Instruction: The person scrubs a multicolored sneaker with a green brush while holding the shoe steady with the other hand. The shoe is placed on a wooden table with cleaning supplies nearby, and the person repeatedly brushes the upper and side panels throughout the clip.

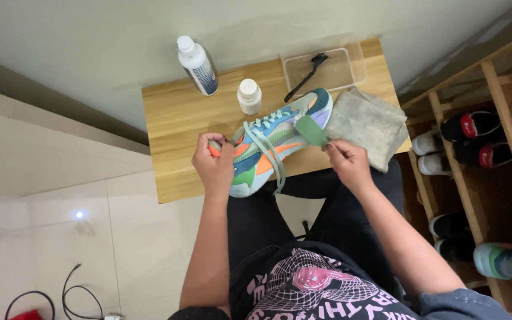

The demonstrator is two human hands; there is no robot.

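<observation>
The colourful sneaker's (pixel 271 142) heel is gripped by the left hand (pixel 214 166), so it's mostly hidden; its green insole (pixel 310 130) is pinched by the right hand (pixel 346 160).

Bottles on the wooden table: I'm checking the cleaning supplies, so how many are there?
2. A taller white bottle with a dark label stands near the table's back edge; a shorter white bottle stands beside it, just behind the colourful sneaker. None seems hidden.
</observation>
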